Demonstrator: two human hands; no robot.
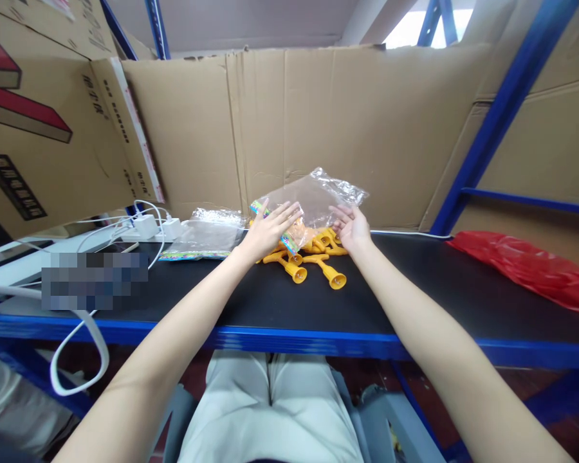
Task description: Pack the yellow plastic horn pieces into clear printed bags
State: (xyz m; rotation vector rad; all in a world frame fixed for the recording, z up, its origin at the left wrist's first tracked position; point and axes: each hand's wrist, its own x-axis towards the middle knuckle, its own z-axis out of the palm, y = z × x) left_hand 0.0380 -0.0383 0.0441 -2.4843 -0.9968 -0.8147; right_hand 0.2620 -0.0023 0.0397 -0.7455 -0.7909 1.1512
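Observation:
A clear plastic bag [313,196] with a colourful printed strip is raised above a pile of yellow plastic pieces [336,278], each with a flared, bell-shaped end and a curved stem. Across the printed strip lies my left hand [270,228], its fingers stretched out and apart. My right hand [352,226] is at the bag's right side, palm turned upward, with loosely bent, spread fingers. Whether either hand bears the bag's weight is hard to tell. Left of the pile, more flat clear bags [205,235] with printed edges lie stacked on the black tabletop [270,305].
White chargers [146,225] and cables sit at the left, beside a phone-like device [118,247] and a blurred patch. A red plastic bag [521,267] lies at the right. Cardboard panels [342,116] stand behind, and a blue metal frame [502,122] borders the table.

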